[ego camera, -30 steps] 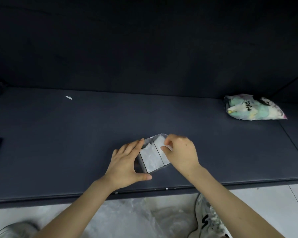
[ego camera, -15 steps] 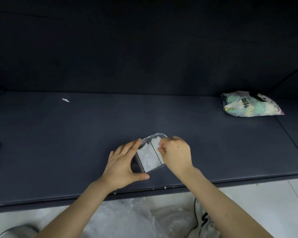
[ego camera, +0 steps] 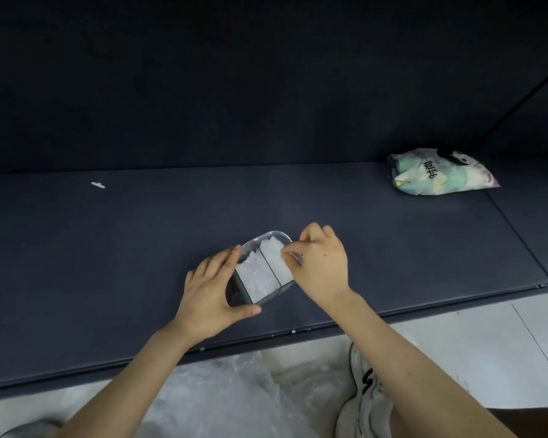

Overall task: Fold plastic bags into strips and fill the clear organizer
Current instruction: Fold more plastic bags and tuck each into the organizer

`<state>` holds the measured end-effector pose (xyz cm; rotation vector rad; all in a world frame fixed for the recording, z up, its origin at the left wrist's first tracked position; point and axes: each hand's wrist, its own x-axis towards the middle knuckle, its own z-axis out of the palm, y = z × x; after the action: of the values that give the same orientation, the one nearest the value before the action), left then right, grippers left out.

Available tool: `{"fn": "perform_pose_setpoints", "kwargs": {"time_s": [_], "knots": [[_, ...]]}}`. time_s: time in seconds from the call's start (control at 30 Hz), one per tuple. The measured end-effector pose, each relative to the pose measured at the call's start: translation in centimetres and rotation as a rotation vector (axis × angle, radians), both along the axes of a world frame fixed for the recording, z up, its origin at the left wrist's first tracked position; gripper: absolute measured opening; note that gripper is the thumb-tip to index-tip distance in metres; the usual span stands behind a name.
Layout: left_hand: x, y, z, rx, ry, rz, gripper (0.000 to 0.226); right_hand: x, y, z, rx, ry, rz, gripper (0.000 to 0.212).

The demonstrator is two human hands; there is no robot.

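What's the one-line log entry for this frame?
left hand: holds clear organizer | right hand: pinches folded bag in organizer | stage: filling

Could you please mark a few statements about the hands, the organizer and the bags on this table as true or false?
1. The left hand holds the left end of the organizer. True.
2. The organizer's leftmost compartment is packed with white plastic. False: it looks dark and empty; the folded bags fill the middle and right ones.
3. The printed bag lies far right on the table, apart from both hands. True.
4. The right hand rests flat on the table. False: it pinches at the folded bags in the right compartment.
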<state>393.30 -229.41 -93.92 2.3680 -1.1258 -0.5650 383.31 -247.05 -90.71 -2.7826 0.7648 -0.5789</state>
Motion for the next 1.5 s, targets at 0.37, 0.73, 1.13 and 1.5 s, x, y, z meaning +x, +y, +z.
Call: {"fn": "perform_pose_setpoints", "kwargs": {"time_s": [0.37,0.73,1.13,1.5], "knots": [[5.4,-4.2,0.7,-0.012,0.022,0.019,0.106,-6.6,-0.3,-1.4,0.17,-0.053,-0.19,0.024],[11.3,-9.1,1.5,0.032,-0.15,0.032,0.098,-10.0,3.8,-4.0,0.148,0.002,-0.162,0.012],[-0.7,9.9,-5.5,-0.062,-0.172,0.357,0.066,-11.9,11.5,-9.0,0.641,0.721,0.204,0.051],[-7.2,9.4,4.1,-0.516,0.137,0.398,0.029,-10.0,9.4,1.8,1.11,0.21,0.152,0.032]]}}
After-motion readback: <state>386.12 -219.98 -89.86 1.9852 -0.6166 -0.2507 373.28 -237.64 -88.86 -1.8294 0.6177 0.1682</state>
